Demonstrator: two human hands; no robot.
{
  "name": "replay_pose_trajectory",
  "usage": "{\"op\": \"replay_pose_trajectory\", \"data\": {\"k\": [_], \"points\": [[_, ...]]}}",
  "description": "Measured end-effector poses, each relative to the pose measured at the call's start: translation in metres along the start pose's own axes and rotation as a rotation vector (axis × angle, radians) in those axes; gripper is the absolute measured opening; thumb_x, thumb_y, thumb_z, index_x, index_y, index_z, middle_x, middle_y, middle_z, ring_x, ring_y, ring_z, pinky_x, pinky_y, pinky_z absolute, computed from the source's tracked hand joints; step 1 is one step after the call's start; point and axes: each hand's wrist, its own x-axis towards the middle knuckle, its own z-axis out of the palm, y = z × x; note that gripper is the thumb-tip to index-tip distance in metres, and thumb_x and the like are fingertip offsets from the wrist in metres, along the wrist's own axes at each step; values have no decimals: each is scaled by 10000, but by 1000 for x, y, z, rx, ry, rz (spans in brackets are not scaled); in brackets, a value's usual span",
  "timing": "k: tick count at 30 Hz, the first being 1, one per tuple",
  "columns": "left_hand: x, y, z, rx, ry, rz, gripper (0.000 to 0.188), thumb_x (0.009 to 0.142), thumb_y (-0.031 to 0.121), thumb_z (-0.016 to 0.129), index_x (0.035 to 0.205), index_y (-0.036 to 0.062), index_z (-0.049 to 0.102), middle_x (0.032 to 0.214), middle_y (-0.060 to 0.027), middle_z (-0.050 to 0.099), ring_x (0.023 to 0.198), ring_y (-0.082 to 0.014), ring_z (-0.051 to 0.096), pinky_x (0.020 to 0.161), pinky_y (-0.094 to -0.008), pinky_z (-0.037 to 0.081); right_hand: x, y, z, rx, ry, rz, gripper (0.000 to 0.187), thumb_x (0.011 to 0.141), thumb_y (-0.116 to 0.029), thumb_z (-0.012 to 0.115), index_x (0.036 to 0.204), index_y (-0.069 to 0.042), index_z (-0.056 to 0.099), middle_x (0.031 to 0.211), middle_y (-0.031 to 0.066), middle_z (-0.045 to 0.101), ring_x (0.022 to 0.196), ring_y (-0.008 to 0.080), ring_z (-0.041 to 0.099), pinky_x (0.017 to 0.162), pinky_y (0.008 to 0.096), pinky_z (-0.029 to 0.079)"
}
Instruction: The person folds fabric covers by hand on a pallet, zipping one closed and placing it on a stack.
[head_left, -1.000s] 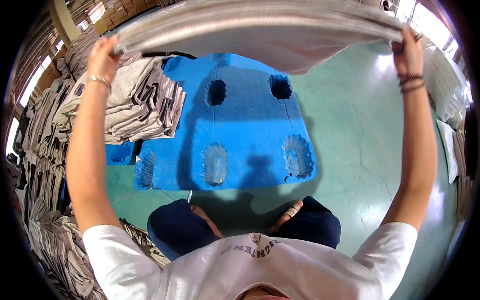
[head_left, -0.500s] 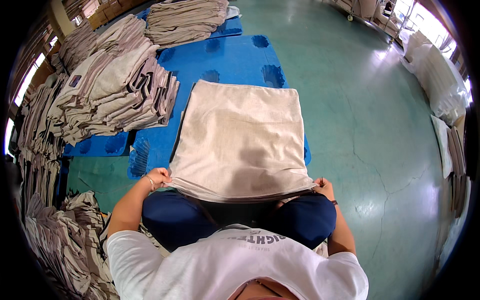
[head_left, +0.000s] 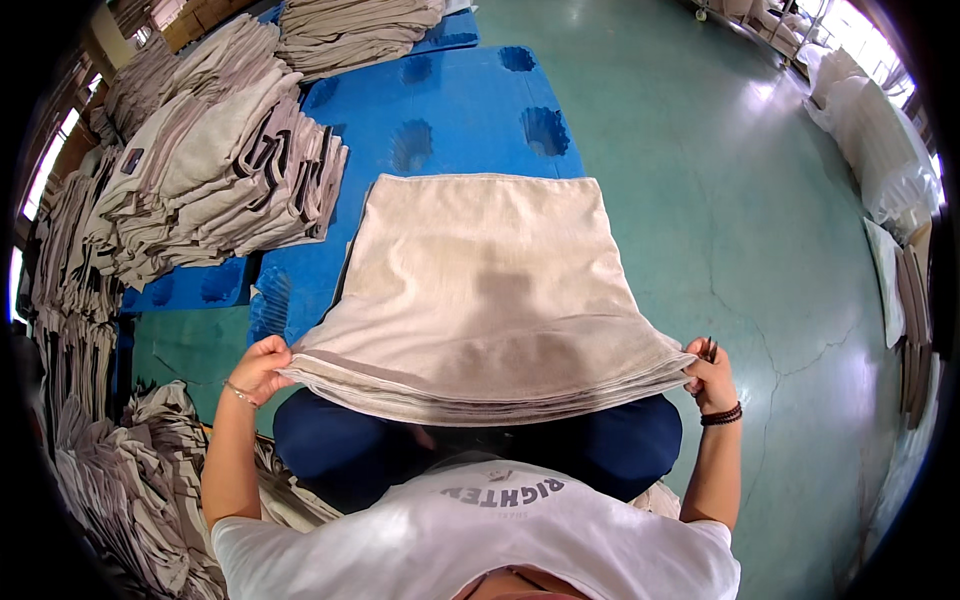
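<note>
Dark printed lettering [head_left: 500, 492] arches across the chest of the person's white shirt [head_left: 400, 535], with a smaller line beneath it. A small dark label [head_left: 132, 160] lies on the large fabric pile [head_left: 215, 170] at left; its content is too small to read.

Brown cardboard boxes [head_left: 195, 22] stand at the upper left, their contents hidden. At right, translucent plastic wrapping [head_left: 870, 160] encloses pale material, and a wheeled cart [head_left: 745, 35] at the upper right carries pale goods.

The layered beige cloth [head_left: 490, 255] rests with its far part on the blue pallet [head_left: 465, 90] and its near edge above the dark trousers [head_left: 340, 440]. The left hand [head_left: 262, 370] has its fingers clamped on the near left corner; the right hand [head_left: 712, 380] has its fingers clamped on the near right corner.

Compared with one second earlier, when the cloth was held aloft, it now lies lowered over the pallet. Compared with half a second earlier, the hands are farther apart, and the near edge is drawn wider, its several layers fanned.
</note>
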Motion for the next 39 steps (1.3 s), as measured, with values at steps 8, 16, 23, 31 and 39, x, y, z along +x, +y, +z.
{"op": "replay_pose_trajectory", "data": {"k": [8,16,23,31,39], "points": [[74,57,20,-113,133,183,88,773,132,570,814,102,498,796,-34,553,696,-149,568,562,-258,519,73,-39,26,174,-112,72,114,670,16,486,732,-78,467,507,-35,379,365,50,289,324,191,226],[196,124,72,-59,102,421,646,780,395,539,1320,273,207,1408,-40,-16,1262,-288,144,955,-549,140,232,-59,70,215,230,-128,244,726,-202,566,913,-111,439,813,41,521,442,68,358,345,204,266],[216,-8,-17,462,287,-114,681,714,404,602,1283,217,277,1335,-43,284,1244,-249,198,960,-521,81,222,106,28,-422,292,176,500,689,-234,627,1104,-19,450,803,57,529,516,102,447,401,256,356],[219,-64,-15,291,416,-29,506,700,267,666,1137,148,440,1039,1,503,970,-130,427,844,-398,320,233,129,19,-225,-1,50,244,765,-190,574,967,-65,519,687,-23,506,450,71,393,356,208,283],[240,-62,-41,703,281,484,268,771,227,591,939,25,535,782,-28,570,684,-117,502,637,-270,424,218,83,39,-240,30,-35,233,797,-279,558,785,-55,493,518,3,428,342,88,331,321,233,262]]}}
